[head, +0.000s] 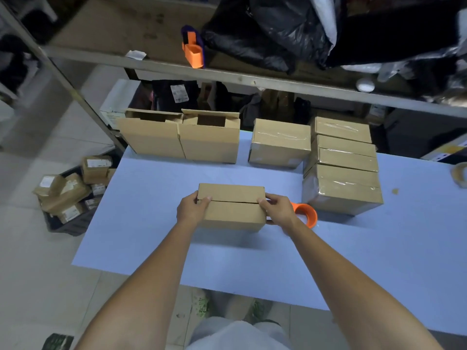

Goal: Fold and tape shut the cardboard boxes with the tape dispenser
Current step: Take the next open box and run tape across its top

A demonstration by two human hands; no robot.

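Though untaped, box (233, 212) long axis left-right; seam (231, 200) likewise

The surface (151, 236) is a plain pale blue. The box (232, 213) at its middle is plain tan cardboard with one dark seam line across the top. Just right of that box, the tape dispenser (307, 214) is bright orange. Behind the box, the open boxes (209, 145) are the same tan, dark brown inside. Behind and to its right, the taped boxes (341, 193) are tan with glossy clear streaks. Left of the box, the parcels (64, 192) are brown with white labels, on a pale grey tiled floor (38, 274). Above and behind it, the bags (265, 34) are black.
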